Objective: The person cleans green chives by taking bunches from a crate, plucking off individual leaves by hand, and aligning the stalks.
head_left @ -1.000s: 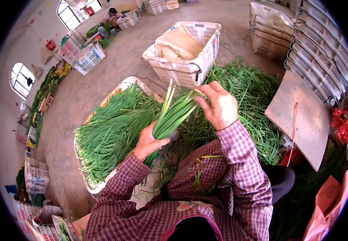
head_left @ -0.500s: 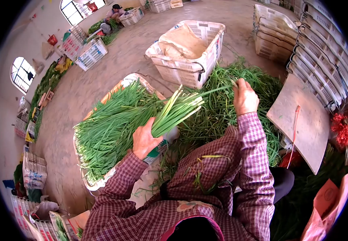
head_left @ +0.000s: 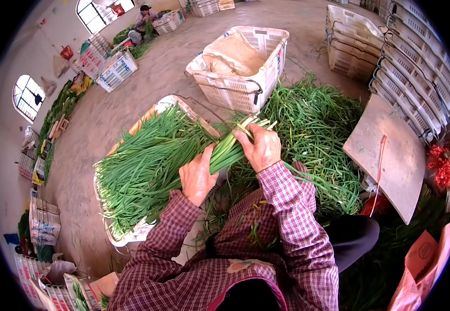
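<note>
A bunch of chives [head_left: 226,154] is held between both hands in front of my body, pale stalk ends pointing up and right. My left hand [head_left: 198,176] is closed around its leafy part. Nearer the pale ends, my right hand [head_left: 262,147] grips the same bunch with thumb and fingers. To the left, a heap of chives [head_left: 142,166] fills a white plastic crate [head_left: 126,239], and the bunch's leaves run toward it. On the right, a loose, tangled pile of green leaves [head_left: 321,140] spreads beside my knee. Leaf scraps lie on my checked clothing.
A white crate [head_left: 225,93] with a tan sack [head_left: 235,54] inside stands ahead. Stacked crates [head_left: 417,72] rise at right, near a leaning board [head_left: 385,150] and a red string bundle [head_left: 441,166]. Another person [head_left: 144,19] sits far off among greens and crates.
My right hand has moved left and down from above the loose pile, and now grips the bunch near its pale ends. My left hand has shifted slightly right, still holding the bunch.
</note>
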The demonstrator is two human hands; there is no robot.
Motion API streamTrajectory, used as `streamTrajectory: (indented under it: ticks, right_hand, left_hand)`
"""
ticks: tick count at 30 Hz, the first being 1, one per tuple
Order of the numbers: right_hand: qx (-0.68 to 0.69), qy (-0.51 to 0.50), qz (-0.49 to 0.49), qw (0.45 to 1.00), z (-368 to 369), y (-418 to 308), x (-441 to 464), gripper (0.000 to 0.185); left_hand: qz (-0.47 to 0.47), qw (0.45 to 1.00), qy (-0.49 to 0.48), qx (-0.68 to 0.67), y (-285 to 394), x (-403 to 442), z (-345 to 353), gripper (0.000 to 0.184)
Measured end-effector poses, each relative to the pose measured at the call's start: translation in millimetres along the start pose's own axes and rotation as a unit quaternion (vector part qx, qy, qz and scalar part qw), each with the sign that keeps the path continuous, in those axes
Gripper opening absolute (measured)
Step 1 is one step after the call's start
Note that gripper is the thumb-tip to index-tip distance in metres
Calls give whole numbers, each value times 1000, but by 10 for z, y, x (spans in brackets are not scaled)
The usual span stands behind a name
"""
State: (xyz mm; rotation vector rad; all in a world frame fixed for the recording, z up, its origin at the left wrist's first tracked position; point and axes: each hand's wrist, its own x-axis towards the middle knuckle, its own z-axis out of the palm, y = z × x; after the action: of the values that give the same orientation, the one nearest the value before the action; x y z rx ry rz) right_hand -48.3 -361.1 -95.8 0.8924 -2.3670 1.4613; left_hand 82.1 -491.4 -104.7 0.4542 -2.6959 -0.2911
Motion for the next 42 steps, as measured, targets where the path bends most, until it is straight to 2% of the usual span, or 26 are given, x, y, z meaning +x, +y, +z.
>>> streamTrajectory:
  ticks: [2, 6, 10, 13, 17, 21, 23, 25, 27, 29, 34, 37, 38, 40, 42]
  right_hand:
    - [-1, -9, -3, 1000, -4, 54, -9, 28]
    - [3, -8, -10, 1000, -62, 73, -25, 23]
    - [-36, 13, -27, 999, -108, 203, -26, 23]
    - [-124, 1, 28, 992, -264, 465, -7, 12]
    - [-217, 42, 110, 969, -670, 981, 77, 12]
    - [-315, 54, 61, 945, -801, 1153, 53, 16]
    - [-233, 68, -19, 970, -753, 826, 95, 22]
    - [-115, -46, -11, 992, -722, 490, 176, 23]
    - [-69, -73, -124, 987, -537, 481, 232, 28]
    - [-20, -162, -160, 974, -443, 465, 309, 34]
    - [-72, -256, -149, 952, -401, 390, 324, 39]
    - [-62, -293, -101, 949, -332, 384, 289, 31]
    - [-62, -294, -100, 949, -329, 400, 270, 31]
    - [45, -228, -82, 969, -332, 419, 221, 22]
    - [45, -213, -74, 973, -346, 404, 204, 20]
  left_hand:
    - [26, 1000, 15, -2, -28, 3, 28, 70]
    - [46, 999, 23, 12, -87, 16, 30, 68]
    - [12, 1000, 8, 15, -61, 21, -34, 64]
    - [13, 999, 1, 30, -123, 21, -84, 63]
    - [25, 999, 7, 41, -274, 8, -135, 64]
    - [42, 998, 24, 46, -312, 10, -196, 62]
    - [116, 989, 63, 70, -318, 21, -184, 69]
    - [130, 987, 51, 77, -291, 24, -202, 72]
    - [145, 985, 43, 84, -261, 36, -237, 74]
    - [179, 978, 29, 106, -247, 39, -271, 81]
    - [213, 970, 13, 119, -243, 61, -351, 84]
    - [231, 964, 12, 132, -258, 98, -352, 83]
    - [235, 961, 14, 141, -267, 104, -343, 83]
    - [227, 966, 17, 119, -281, 102, -316, 81]
    - [220, 970, 20, 96, -278, 93, -294, 80]
